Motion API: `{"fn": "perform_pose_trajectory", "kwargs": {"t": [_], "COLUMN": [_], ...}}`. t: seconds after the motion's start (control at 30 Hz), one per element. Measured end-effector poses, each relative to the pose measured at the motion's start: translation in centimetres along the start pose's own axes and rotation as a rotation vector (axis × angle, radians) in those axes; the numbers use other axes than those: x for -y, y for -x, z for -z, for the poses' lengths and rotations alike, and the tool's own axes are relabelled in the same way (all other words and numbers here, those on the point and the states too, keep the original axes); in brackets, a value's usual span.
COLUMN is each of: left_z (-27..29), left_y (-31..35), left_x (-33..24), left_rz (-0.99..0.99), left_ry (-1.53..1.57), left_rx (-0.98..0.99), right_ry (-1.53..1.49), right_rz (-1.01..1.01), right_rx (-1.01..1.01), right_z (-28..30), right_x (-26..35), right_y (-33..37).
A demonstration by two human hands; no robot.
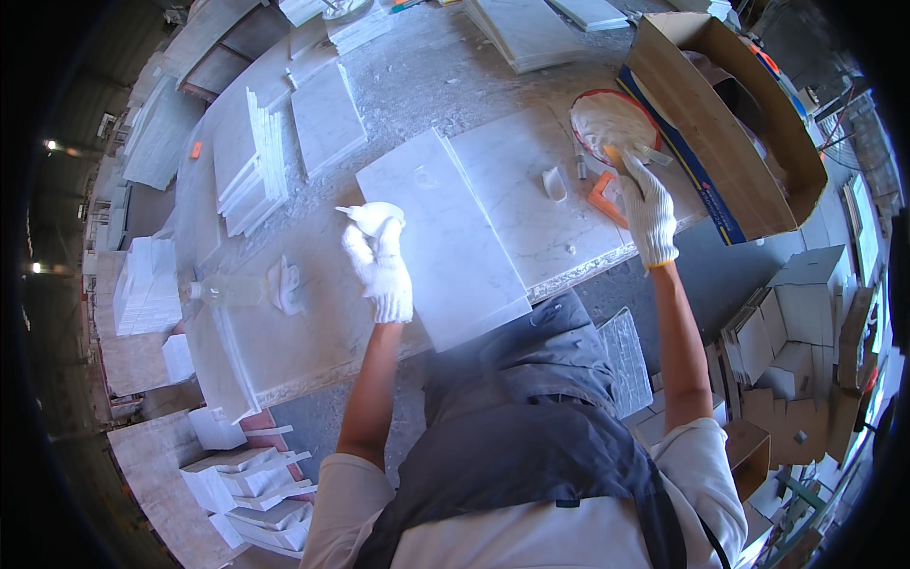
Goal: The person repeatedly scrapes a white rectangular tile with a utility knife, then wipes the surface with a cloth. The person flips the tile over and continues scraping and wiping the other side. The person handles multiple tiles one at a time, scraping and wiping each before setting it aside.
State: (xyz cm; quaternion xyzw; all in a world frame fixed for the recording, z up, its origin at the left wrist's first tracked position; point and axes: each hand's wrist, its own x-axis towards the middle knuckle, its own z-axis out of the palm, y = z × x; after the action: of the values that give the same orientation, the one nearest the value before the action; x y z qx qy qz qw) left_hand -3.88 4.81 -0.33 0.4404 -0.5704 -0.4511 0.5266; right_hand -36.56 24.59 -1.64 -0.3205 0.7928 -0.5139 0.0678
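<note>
My left hand [381,270], in a white knit glove, is closed around a wadded white cloth [379,214] at the left edge of a pale marble tile [445,232]. The tile lies on the worktable, its near end sticking out past the front edge toward my lap. My right hand [650,211], gloved too, reaches to a round red-rimmed bowl [607,119] of white paste. Its fingers close on a small orange-tan spatula [616,157] at the bowl's near rim; the grip is partly hidden. Just left of this hand rests an orange angled tool [604,198].
An open cardboard box [730,133] stands right of the bowl. A small white cup-like piece [554,185] sits left of the orange tool. A clear bottle [227,290] lies at the left. Stacked tiles [254,171] and a lone tile [327,119] are farther back.
</note>
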Motion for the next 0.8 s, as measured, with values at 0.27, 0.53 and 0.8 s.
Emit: {"fn": "perform_pose_trajectory", "kwargs": {"t": [0.27,0.53,0.8], "left_z": [-2.0,-2.2,-2.4], "left_y": [3.1,3.4,3.3], "left_x": [1.7,1.8,1.3], "left_rz": [-0.083,-0.031,-0.017], "left_ry": [-0.192,-0.126,-0.150], "left_rx": [0.047,-0.025,-0.043], "right_ry": [0.359,0.403,0.016], "right_rz": [0.077,0.091,-0.197], "right_rx": [0.047,0.079,0.191], "right_z": [-0.6,-1.9,-1.5], "right_x": [-1.1,-1.2,-1.1], "right_y": [-4.2,-5.7,-5.9]}}
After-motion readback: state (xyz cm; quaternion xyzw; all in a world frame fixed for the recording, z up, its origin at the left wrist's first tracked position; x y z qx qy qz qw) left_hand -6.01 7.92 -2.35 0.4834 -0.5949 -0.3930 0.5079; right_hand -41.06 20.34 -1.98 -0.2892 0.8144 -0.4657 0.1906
